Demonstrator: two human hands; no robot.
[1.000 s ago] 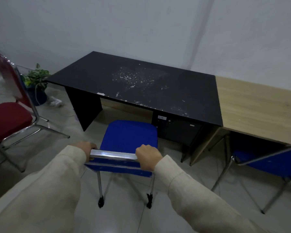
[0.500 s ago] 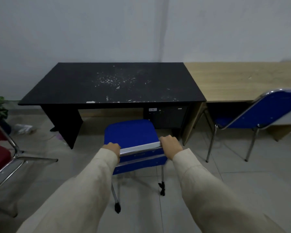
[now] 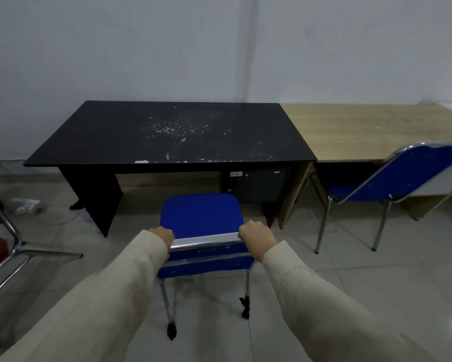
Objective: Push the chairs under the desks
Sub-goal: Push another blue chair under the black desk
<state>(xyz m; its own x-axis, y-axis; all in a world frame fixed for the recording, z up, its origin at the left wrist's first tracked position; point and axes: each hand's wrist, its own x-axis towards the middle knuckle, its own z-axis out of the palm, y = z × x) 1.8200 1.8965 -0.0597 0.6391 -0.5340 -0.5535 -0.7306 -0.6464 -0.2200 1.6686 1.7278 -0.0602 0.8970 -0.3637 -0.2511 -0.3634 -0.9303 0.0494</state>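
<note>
the left hand and right hand are each closed around the chrome top rail of the blue chair, which stands on the floor just before the black counter. the push looks under way. its seat points at the kneehole, rail running left to right. next, a straight shove forward, clear of the drawer unit.

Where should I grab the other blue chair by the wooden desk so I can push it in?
Grab the chrome top rail of its backrest with both hands, from behind. The chair faces the wooden desk, so that rail is nearest you.
</note>
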